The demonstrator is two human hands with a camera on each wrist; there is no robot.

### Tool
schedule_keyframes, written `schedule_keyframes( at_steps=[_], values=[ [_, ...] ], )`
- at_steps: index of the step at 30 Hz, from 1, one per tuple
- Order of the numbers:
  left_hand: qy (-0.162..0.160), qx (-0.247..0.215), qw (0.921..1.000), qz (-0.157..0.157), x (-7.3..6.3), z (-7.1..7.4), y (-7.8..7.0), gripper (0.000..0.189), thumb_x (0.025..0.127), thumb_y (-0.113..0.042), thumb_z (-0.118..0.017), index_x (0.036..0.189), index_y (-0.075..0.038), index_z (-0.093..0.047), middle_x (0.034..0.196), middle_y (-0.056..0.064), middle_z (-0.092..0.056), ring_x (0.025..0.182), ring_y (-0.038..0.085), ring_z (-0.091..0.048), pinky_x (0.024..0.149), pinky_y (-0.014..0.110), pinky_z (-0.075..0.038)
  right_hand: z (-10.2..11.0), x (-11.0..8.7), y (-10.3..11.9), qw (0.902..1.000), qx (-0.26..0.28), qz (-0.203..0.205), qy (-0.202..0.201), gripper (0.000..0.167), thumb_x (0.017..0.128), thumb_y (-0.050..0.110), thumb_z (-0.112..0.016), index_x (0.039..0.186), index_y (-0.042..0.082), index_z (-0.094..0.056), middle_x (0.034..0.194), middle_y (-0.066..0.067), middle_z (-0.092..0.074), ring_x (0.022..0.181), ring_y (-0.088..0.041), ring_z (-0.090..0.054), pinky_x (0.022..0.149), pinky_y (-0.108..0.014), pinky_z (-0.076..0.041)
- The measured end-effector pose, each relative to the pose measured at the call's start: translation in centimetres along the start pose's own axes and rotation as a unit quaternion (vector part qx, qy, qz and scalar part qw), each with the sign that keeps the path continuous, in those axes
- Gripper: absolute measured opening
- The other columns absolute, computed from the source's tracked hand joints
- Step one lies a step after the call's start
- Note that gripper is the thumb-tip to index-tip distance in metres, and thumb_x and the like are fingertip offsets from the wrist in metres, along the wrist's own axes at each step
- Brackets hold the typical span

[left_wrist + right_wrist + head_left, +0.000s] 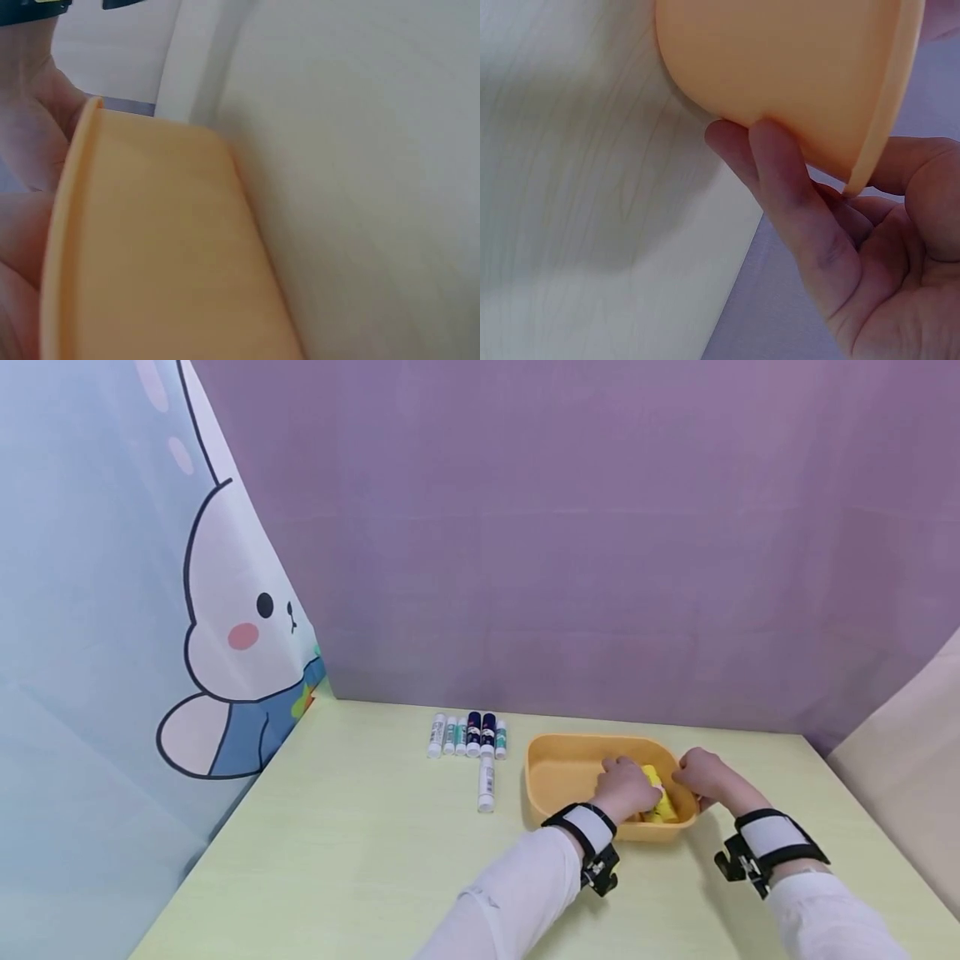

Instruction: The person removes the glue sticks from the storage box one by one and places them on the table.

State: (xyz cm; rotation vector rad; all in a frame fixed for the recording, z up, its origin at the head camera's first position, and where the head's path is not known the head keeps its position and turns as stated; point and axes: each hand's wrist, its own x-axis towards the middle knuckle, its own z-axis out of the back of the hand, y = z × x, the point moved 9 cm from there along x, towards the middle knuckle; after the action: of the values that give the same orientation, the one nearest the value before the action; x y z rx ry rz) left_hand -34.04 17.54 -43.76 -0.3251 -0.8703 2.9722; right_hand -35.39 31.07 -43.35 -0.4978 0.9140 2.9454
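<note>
An orange plastic basket (558,781) stands on the table, right of centre. My left hand (626,787) reaches over its near side and down inside; the fingertips are hidden, so I cannot tell whether they hold anything. Beside that hand, at the basket's right end, lies a crumpled yellow packet (663,808). My right hand (712,777) grips the basket's right end. In the right wrist view, two fingers (780,165) press the outer wall from below while the thumb reaches over the rim. The left wrist view shows the basket's outer wall (165,247) up close.
Left of the basket, several glue sticks (474,735) stand side by side in a row, some white and some dark blue. One white glue stick (486,783) lies in front of them. A purple cloth (570,543) hangs behind the table (315,860).
</note>
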Motion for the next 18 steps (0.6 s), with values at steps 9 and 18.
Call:
schedule_keyframes(
  at_steps=[9, 18],
  values=[
    [-0.047, 0.009, 0.9988, -0.006, 0.76, -0.46, 0.12, 0.045, 0.076, -0.037, -0.072, 0.104, -0.006, -0.054, 0.093, 0.006, -0.044, 0.076, 0.019, -0.049, 0.064, 0.025, -0.041, 0.00, -0.06, 0.22, 0.9999, -0.004, -0.009, 0.007, 0.017, 0.088, 0.005, -0.043, 0.087, -0.008, -0.055, 0.068, -0.010, -0.054, 0.056, -0.016, -0.059, 0.052, -0.033, -0.055],
    [-0.046, -0.013, 0.9975, -0.052, 0.82, -0.85, -0.55, 0.025, 0.076, -0.029, -0.072, 0.083, -0.007, -0.060, 0.081, 0.001, -0.052, 0.074, 0.013, -0.047, 0.067, 0.021, -0.041, 0.09, -0.28, 0.38, 1.0000, 0.000, -0.003, 0.002, 0.018, 0.088, 0.005, -0.045, 0.085, -0.009, -0.055, 0.067, -0.010, -0.052, 0.055, -0.017, -0.058, 0.051, -0.033, -0.055]
  ],
)
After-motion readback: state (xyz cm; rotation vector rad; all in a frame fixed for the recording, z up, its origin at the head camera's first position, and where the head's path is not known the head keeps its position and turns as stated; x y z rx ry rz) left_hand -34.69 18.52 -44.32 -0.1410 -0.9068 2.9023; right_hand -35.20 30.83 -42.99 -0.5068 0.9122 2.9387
